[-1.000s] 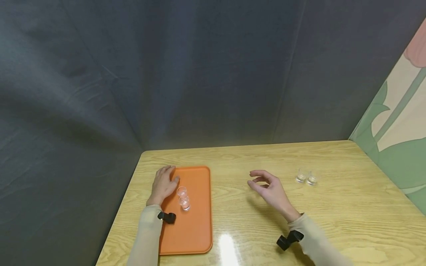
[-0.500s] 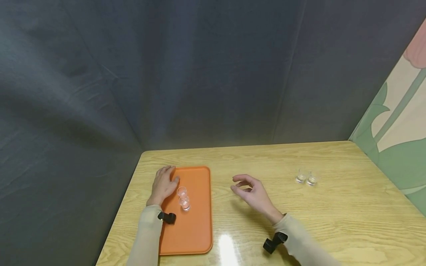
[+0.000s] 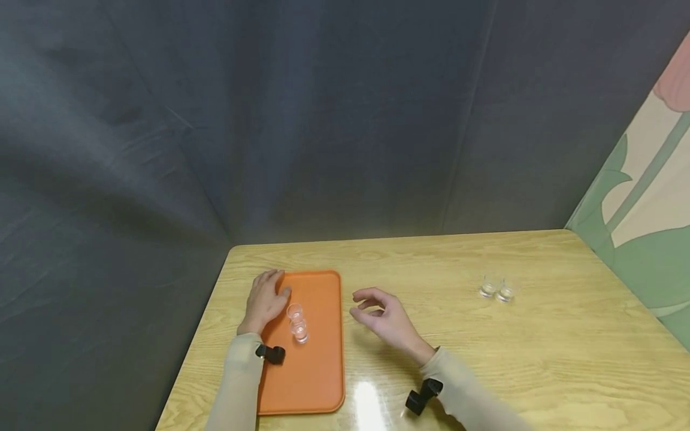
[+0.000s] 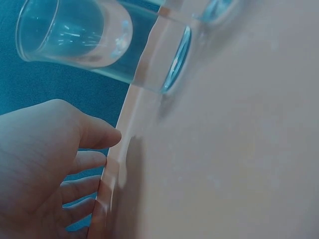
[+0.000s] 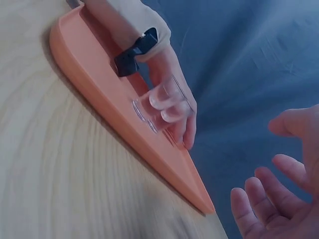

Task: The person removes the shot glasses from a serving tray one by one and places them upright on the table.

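My left hand (image 3: pixel 264 302) rests at the far left edge of an orange tray (image 3: pixel 312 383), its fingers along the rim. In the left wrist view the thumb and fingers (image 4: pixel 87 189) lie at that rim and grip no glass. Two small clear glasses stand upright close together on the tray, just right of this hand: a nearer glass (image 3: pixel 299 332) and a farther glass (image 3: pixel 294 311). Right of the tray, my right hand (image 3: pixel 388 320) hovers above the table with loosely curved fingers and nothing between them. The right wrist view shows that hand (image 5: pixel 279 194) apart from the glasses.
Two more clear glasses stand side by side at the right back of the wooden table (image 3: pixel 431 257), a left one (image 3: pixel 487 288) and a right one (image 3: pixel 505 292). A dark curtain (image 3: pixel 345 120) hangs behind and to the left. A flower-patterned panel (image 3: pixel 647 197) borders the right.
My right hand has moved left across the table and slightly nearer to me, toward the tray's right side. The left hand, tray and glasses stay where they were.
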{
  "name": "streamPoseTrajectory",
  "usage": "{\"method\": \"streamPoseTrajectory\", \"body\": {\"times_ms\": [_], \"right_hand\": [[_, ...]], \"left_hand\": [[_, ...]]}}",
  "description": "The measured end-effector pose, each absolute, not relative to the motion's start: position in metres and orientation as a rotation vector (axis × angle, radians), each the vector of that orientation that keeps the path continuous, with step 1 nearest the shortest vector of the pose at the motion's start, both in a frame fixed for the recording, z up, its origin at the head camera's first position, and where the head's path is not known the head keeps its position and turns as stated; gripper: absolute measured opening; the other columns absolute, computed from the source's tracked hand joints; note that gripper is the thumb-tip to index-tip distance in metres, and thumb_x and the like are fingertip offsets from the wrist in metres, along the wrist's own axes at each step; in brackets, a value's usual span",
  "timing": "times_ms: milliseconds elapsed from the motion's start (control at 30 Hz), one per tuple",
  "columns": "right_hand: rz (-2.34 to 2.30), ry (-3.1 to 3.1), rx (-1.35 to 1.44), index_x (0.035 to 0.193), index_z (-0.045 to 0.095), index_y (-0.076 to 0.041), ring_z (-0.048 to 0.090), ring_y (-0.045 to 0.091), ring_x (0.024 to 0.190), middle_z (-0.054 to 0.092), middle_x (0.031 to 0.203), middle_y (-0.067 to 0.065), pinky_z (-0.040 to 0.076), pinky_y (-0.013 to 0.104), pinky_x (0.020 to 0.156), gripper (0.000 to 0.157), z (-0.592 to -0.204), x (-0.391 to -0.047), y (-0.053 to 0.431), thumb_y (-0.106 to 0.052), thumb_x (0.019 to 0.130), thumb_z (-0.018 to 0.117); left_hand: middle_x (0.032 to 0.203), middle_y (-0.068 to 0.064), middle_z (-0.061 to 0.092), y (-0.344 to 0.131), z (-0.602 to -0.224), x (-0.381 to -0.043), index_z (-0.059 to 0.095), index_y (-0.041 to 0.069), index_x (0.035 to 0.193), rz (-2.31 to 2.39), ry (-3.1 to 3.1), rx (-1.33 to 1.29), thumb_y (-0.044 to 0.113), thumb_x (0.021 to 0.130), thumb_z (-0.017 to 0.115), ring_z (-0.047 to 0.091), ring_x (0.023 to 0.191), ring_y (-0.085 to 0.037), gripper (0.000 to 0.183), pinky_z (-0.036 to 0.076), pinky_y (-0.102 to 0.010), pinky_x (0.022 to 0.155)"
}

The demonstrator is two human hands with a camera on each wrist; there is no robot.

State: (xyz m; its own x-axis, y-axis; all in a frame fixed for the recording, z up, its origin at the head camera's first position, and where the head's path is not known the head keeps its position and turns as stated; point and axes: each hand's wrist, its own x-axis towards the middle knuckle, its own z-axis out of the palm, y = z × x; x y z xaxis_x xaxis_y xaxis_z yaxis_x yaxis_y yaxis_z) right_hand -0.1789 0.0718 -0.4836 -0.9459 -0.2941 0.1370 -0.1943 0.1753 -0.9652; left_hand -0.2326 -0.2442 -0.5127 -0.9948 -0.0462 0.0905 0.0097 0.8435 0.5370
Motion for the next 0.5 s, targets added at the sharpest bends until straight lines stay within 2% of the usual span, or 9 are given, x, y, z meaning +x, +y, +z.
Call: {"method": "streamPoseTrajectory", "body": {"times_ms": [200,367,500], "right_hand": [[-1.903,2.309,-0.514,0.128,0.071,0.001,0.07,0.017,0.107,0.072,0.126,0.02,0.061,0.025,0.089,0.037,-0.486,-0.176,0.058,-0.014,0.095,0.079],[-1.901,2.258,-0.556,0.129,0.07,0.002,0.07,0.017,0.108,0.071,0.128,0.024,0.061,0.024,0.088,0.038,-0.488,-0.174,0.046,-0.015,0.097,0.077],[-1.906,2.215,-0.572,0.13,0.069,0.003,0.07,0.022,0.11,0.07,0.129,0.026,0.06,0.022,0.089,0.039,-0.491,-0.172,0.035,-0.015,0.097,0.077]], "left_hand": [[0.162,-0.023,0.047,-0.244,-0.513,-0.232,0.054,0.001,0.153,-0.844,-2.919,0.024,0.024,0.104,0.062,0.037,0.154,-0.045,0.055,0.033,-0.063,0.126],[0.161,-0.024,0.048,-0.244,-0.512,-0.233,0.054,0.0,0.153,-0.845,-2.915,0.021,0.024,0.104,0.061,0.037,0.153,-0.046,0.055,0.032,-0.063,0.126],[0.162,-0.024,0.047,-0.244,-0.511,-0.233,0.054,0.0,0.154,-0.853,-2.927,0.032,0.025,0.105,0.061,0.036,0.154,-0.046,0.056,0.031,-0.063,0.127]]}}
